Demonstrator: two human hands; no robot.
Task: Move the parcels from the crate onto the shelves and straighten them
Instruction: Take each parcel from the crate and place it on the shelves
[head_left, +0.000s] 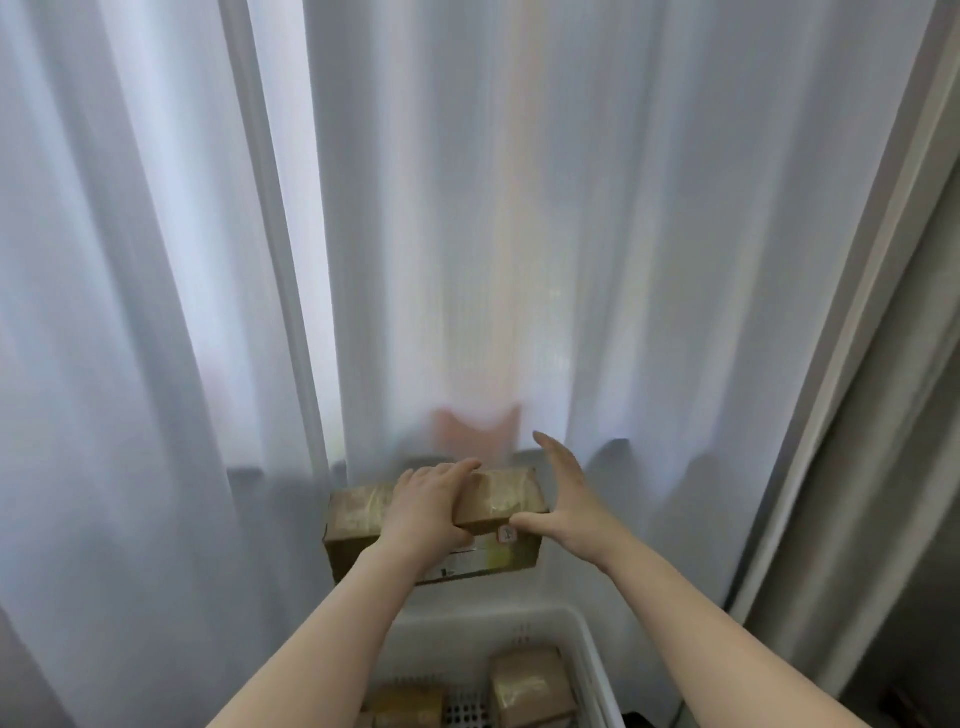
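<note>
White curtain (467, 208) behind; your left hand (431, 512) grips taped parcel (511, 493), right hand (563, 501) fingers spread beside it; crate (584, 644) below.

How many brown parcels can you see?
3. Held parcel under the left hand by the curtain; two in the crate, a left parcel and a right parcel. More may be hidden.

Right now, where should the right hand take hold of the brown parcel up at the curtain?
Probably its right short end, coming from the right. The parcel is a long box lying level; the left hand grips its middle across the top, leaving that end bare, and the open right hand is beside it.
</note>
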